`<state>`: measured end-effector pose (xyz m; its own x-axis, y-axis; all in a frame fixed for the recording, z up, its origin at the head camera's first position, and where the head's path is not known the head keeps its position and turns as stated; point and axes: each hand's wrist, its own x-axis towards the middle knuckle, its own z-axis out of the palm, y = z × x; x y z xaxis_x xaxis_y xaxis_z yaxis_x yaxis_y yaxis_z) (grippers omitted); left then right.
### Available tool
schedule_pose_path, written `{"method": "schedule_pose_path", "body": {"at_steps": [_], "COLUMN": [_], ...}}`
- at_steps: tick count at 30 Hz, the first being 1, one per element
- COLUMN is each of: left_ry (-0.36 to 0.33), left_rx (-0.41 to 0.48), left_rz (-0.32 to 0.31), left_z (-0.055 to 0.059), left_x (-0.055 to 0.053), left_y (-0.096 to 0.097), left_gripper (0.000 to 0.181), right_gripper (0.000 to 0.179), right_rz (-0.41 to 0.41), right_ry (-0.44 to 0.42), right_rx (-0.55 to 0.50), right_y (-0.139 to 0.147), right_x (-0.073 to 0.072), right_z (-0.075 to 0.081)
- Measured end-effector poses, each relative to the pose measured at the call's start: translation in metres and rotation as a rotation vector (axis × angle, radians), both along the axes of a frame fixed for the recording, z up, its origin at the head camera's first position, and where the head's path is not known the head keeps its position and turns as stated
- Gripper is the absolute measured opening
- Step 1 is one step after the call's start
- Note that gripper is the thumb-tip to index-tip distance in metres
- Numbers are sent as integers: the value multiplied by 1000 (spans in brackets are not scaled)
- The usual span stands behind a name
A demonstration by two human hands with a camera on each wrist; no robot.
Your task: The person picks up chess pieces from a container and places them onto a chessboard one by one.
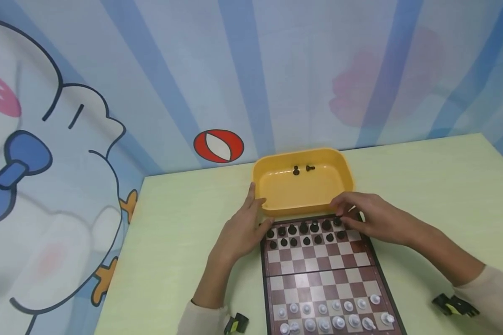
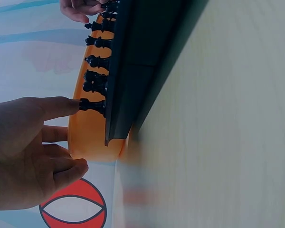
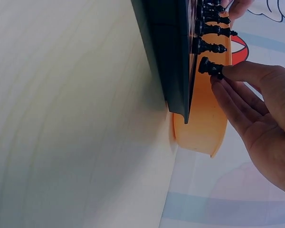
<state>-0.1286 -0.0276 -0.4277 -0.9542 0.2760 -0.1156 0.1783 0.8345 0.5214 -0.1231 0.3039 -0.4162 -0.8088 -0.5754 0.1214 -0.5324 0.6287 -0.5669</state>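
Thumb and fingers of my right hand [image 1: 379,218] pinch a black chess piece [image 3: 210,67] over the far row of the chessboard [image 1: 327,278], near its right corner. The piece leans slightly, its top covered by the fingertips. My left hand [image 1: 241,232] lies at the board's far left corner, fingers extended beside the yellow tray [image 1: 295,209]. In the left wrist view, its thumb tip is right at the top of a black rook [image 2: 92,105]. Black chess pieces stand in two rows at the far end, with a black bishop [image 3: 209,46] next to the pinched piece.
Two small black pieces, one of them here [image 1: 310,168], lie in the tray behind the board. Several white chess pieces [image 1: 338,322] stand in two rows at the near end. A printed curtain [image 1: 293,79] hangs behind the pale table [image 1: 180,223].
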Motion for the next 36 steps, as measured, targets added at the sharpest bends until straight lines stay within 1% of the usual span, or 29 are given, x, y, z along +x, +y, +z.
{"method": "schedule_pose_path", "body": {"at_steps": [10, 14, 22, 31, 36], "left_ry": [6, 10, -4, -5, -7], "left_rx": [1, 3, 3, -7, -8], "left_rz": [-2, -3, 2, -1, 3], "left_z": [-2, -3, -2, -3, -3], "left_x": [0, 0, 0, 0, 0], "left_y": [1, 1, -1, -1, -1], "left_gripper": [64, 63, 64, 64, 64], "right_gripper": [39, 38, 36, 35, 36], "right_rz": [8, 9, 6, 4, 14], "right_ry": [-20, -21, -66, -94, -81], "right_rx": [10, 15, 31, 36, 45], "right_y": [-1, -1, -6, -6, -5], "right_x": [2, 2, 0, 1, 0], "right_z": [-4, -4, -2, -1, -1]}}
